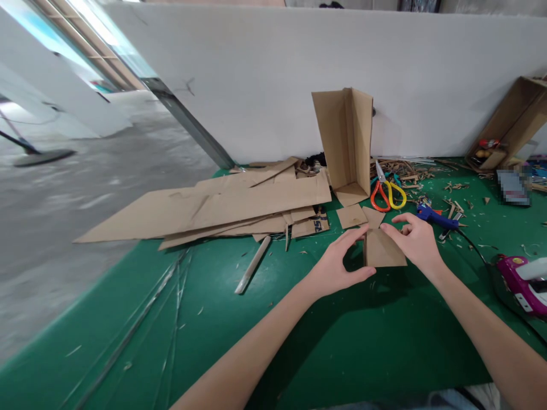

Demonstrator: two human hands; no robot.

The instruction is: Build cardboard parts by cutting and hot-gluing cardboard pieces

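Just above the table, a small square piece of cardboard [387, 250] is between my two hands. It has some depth along its left side, like a small box. My left hand [339, 265] grips that left side, thumb at the near corner and fingers at the far corner. At the far edge, my right hand [410, 242] pinches the piece with thumb and curled fingers. Loose cardboard squares [351, 216] lie just beyond it. A tall folded cardboard form [356, 142] stands behind them. Scissors [387, 193] with orange and yellow handles lie near my right hand.
Flat cardboard sheets [239, 199] are piled at the left, overhanging the green table [192, 341]. A wrapped stick [253, 266] lies before them. To the right are a blue glue gun [438, 217], its cord, a magenta device [519, 285], scraps and a cardboard box [508, 119].
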